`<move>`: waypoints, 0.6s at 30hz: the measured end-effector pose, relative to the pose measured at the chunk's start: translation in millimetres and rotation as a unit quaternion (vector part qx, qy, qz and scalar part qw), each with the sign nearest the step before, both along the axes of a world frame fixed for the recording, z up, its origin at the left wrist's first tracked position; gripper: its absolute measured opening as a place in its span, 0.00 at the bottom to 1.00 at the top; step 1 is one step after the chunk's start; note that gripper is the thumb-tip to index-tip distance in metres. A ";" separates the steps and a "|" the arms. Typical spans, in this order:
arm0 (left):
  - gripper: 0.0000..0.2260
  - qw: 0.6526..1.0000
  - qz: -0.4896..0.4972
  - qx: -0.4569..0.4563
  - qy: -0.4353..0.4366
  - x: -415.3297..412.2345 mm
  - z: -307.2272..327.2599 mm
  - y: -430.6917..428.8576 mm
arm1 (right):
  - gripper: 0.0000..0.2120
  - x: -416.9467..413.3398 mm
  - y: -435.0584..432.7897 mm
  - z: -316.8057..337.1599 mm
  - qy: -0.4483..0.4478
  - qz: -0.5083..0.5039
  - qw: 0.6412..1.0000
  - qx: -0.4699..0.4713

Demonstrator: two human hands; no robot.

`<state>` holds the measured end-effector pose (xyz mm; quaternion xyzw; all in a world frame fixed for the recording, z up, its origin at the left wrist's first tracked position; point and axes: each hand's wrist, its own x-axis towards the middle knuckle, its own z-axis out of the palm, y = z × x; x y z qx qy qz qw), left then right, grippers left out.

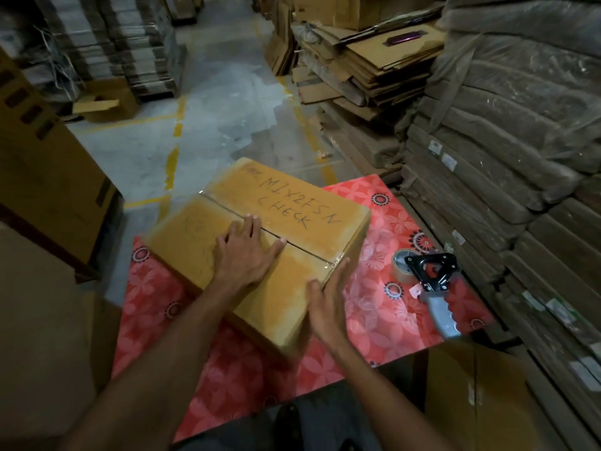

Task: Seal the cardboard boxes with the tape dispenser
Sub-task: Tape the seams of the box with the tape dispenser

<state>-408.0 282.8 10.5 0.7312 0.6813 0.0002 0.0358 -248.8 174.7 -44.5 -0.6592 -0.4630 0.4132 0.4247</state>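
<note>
A brown cardboard box [292,203] with handwritten letters lies closed on the red flowered table [383,307]. Clear tape shines along its centre seam and over the near right edge. My left hand [245,252] rests flat on the box top, fingers straight across the seam. My right hand [327,297] presses with straight fingers against the box's near right side, where the tape end folds down. The tape dispenser [432,284], black frame with a grey handle and a brown tape roll, lies on the table to the right of the box, held by neither hand.
Tall stacks of flattened cardboard [500,196] stand close on the right. Large boxes [42,177] stand on the left and another carton [481,398] at the lower right. The concrete floor [208,125] with yellow lines runs ahead between more stacks.
</note>
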 end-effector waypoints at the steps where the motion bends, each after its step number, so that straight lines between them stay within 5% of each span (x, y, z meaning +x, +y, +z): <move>1: 0.44 1.000 0.017 0.004 0.002 -2.5 1.7 -12.8 | 0.40 13.1 5.0 -0.6 0.019 0.027 0.999 0.011; 6: 0.41 0.997 0.075 0.026 -0.008 10.8 0.7 -78.2 | 0.28 94.1 55.9 9.2 0.045 0.236 0.971 0.007; 9: 0.34 0.998 -0.047 0.042 -0.027 29.2 -4.8 -80.8 | 0.22 104.9 68.7 31.8 0.042 0.254 0.966 0.019; 13: 0.30 0.973 -0.231 -0.010 -0.018 63.5 -2.8 -55.6 | 0.10 104.7 49.1 28.4 0.001 0.155 0.986 0.063; 18: 0.33 0.971 -0.236 -0.029 -0.022 80.5 -3.6 -28.8 | 0.12 177.0 19.0 -25.7 -0.151 -0.110 0.982 -0.040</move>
